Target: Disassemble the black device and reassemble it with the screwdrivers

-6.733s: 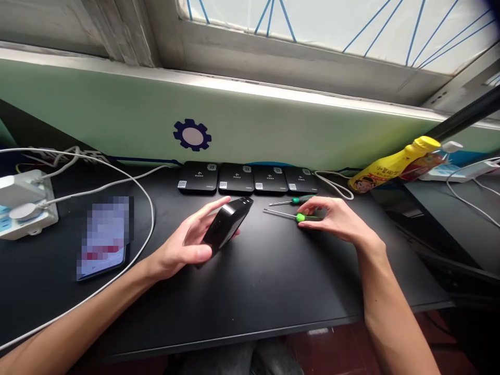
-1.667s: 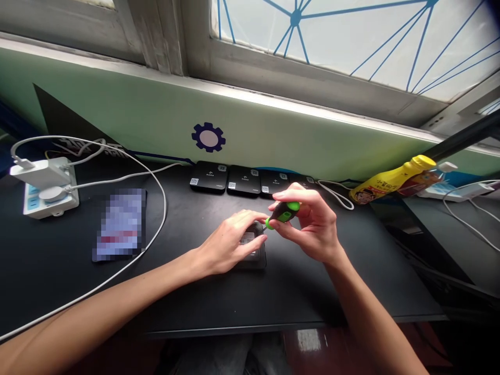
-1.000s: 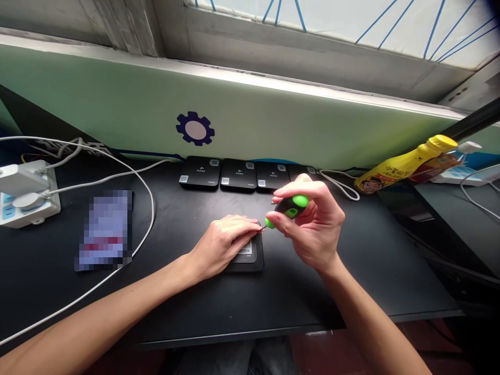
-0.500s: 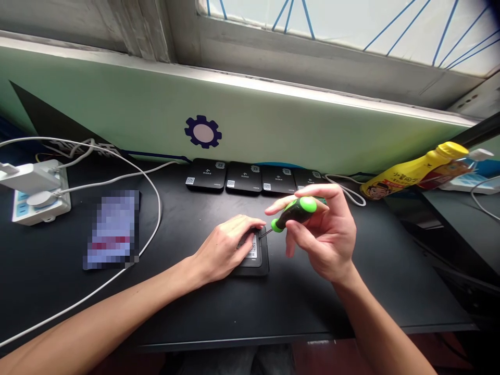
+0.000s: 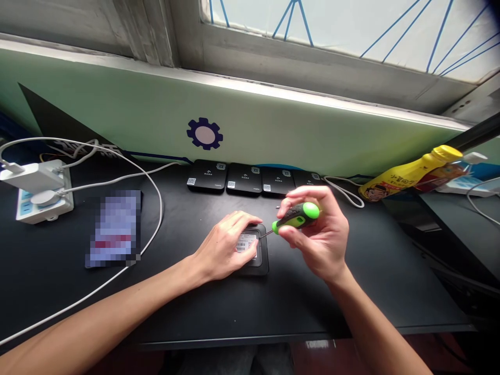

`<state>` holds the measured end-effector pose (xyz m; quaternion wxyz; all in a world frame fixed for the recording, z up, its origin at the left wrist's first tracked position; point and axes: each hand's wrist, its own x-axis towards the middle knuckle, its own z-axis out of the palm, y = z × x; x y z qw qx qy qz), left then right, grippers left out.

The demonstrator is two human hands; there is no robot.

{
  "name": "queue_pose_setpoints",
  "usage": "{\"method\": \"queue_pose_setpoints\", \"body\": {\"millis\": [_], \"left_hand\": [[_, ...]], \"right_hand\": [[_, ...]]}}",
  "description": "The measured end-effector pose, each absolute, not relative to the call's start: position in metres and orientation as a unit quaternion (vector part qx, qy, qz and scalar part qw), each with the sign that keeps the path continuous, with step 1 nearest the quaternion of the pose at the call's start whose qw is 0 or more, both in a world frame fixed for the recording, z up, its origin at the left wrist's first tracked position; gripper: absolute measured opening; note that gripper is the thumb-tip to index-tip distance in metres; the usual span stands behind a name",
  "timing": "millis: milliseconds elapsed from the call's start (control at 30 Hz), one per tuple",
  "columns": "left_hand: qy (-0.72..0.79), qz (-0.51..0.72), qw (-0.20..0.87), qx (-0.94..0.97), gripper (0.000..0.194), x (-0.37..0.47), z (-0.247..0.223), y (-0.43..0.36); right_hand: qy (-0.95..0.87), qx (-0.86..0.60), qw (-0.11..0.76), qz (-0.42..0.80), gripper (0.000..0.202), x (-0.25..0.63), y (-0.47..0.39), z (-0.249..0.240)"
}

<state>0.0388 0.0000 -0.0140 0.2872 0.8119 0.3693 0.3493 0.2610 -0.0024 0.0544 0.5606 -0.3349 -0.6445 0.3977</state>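
Note:
A flat black set-top box lies on the desk with its labelled side up. My left hand is closed around its left part, with fingers over the far edge and thumb on the white label. My right hand grips a screwdriver by its green and black handle between thumb and fingers. The screwdriver is tilted, its thin shaft pointing down and left. Its tip meets the box near the right side of the label; whether a screw is there I cannot make out.
Several similar black boxes stand in a row by the green partition. On the left are a white power strip, a looping white cable and a blurred blue item. A yellow bottle leans at the right.
My right fingers have closed further around the screwdriver handle, which has turned a little. My left thumb has shifted on the label, showing more of it. The box stays in place.

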Motion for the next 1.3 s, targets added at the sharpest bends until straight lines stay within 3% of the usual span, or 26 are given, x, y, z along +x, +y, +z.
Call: {"method": "queue_pose_setpoints", "body": {"millis": [100,367,533,667,767,867,1100,1300], "left_hand": [[0.376,0.344,0.277,0.815,0.044,0.0390,-0.0144,0.0001],[0.389,0.329,0.264,0.819,0.052,0.0386,-0.0145,0.0005],[0.385,0.323,0.257,0.825,0.054,0.0383,-0.0143,0.0008],[0.378,0.326,0.258,0.827,0.069,0.0376,-0.0145,0.0010],[0.372,0.330,0.257,0.829,0.074,0.0370,-0.0147,0.0012],[0.365,0.336,0.252,0.831,0.071,0.0366,-0.0153,0.0014],[0.363,0.336,0.257,0.831,0.064,0.0365,-0.0167,0.0016],[0.354,0.344,0.248,0.833,0.059,0.0362,-0.0190,0.0027]], "right_hand": [[-0.621,-0.343,0.580,0.401,0.058,0.2574,-0.0032,0.0540],[-0.634,-0.350,0.559,0.404,0.028,0.2629,-0.0025,0.0554],[-0.638,-0.337,0.535,0.439,0.035,0.2645,-0.0057,0.0528],[-0.641,-0.326,0.538,0.439,0.040,0.2627,-0.0058,0.0517],[-0.633,-0.319,0.553,0.438,0.058,0.2595,-0.0038,0.0506],[-0.609,-0.317,0.578,0.442,0.059,0.2569,-0.0023,0.0507],[-0.629,-0.360,0.556,0.407,0.030,0.2615,-0.0023,0.0553],[-0.644,-0.330,0.538,0.432,0.036,0.2640,-0.0038,0.0520]]}}
